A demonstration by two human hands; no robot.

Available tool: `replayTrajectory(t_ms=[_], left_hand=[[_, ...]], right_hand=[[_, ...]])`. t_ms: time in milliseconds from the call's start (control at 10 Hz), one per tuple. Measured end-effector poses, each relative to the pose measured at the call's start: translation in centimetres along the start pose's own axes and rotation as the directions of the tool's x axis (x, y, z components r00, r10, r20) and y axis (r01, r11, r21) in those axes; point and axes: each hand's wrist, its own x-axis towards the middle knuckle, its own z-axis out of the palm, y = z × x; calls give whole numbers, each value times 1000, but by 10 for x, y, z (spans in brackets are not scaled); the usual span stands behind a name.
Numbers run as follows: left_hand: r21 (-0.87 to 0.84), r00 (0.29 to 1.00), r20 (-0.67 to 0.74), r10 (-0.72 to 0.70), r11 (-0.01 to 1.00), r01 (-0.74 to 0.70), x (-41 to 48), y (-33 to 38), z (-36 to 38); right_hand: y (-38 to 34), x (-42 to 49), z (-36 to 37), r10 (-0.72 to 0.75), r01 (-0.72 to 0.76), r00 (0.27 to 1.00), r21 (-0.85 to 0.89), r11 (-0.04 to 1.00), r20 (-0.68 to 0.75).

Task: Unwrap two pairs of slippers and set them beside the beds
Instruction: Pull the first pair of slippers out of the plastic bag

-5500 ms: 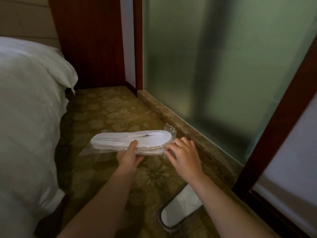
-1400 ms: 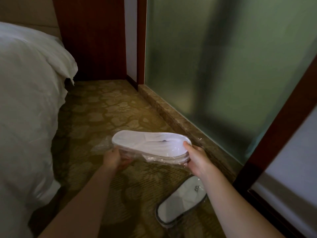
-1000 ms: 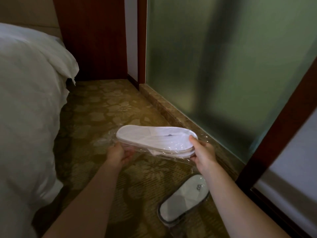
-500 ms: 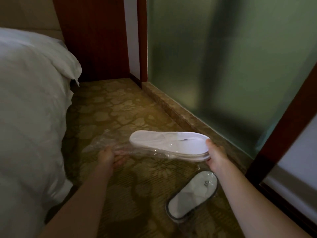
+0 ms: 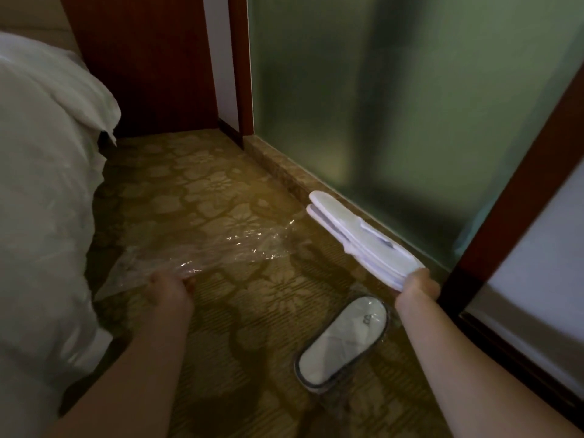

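Observation:
My right hand (image 5: 418,281) grips the near end of a stacked pair of white slippers (image 5: 360,235), now free of its wrapper and held out over the carpet near the glass wall. My left hand (image 5: 169,287) holds the empty clear plastic wrapper (image 5: 218,248), which stretches limp to the right above the floor. A second pair of white slippers (image 5: 343,338), still in clear plastic, lies on the carpet below my right forearm. The bed (image 5: 41,200) with white linen is at the left.
Patterned gold carpet (image 5: 205,184) covers the floor between the bed and a frosted glass partition (image 5: 395,105) with a stone sill. A dark wood panel (image 5: 148,58) stands at the back, and a wood door frame (image 5: 518,172) at the right.
The slippers have come out of the wrapper. My right hand pulled them away to the right, while my left hand kept the empty plastic at the left.

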Motion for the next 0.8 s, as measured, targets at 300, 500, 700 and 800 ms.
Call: replayTrajectory(t_ms=[300, 500, 700, 800], left_hand=[[121, 976, 149, -159, 982, 142, -4, -57, 31], [131, 956, 199, -214, 973, 190, -9, -113, 65], [196, 941, 256, -223, 965, 175, -7, -162, 84], [235, 930, 288, -229, 958, 163, -4, -179, 86]], right_hand=[[23, 16, 18, -50, 37, 997, 192, 981, 63], [40, 43, 17, 23, -46, 991, 176, 983, 135], [52, 74, 8, 55, -77, 987, 147, 986, 153], [56, 89, 2, 27, -45, 989, 124, 991, 143]])
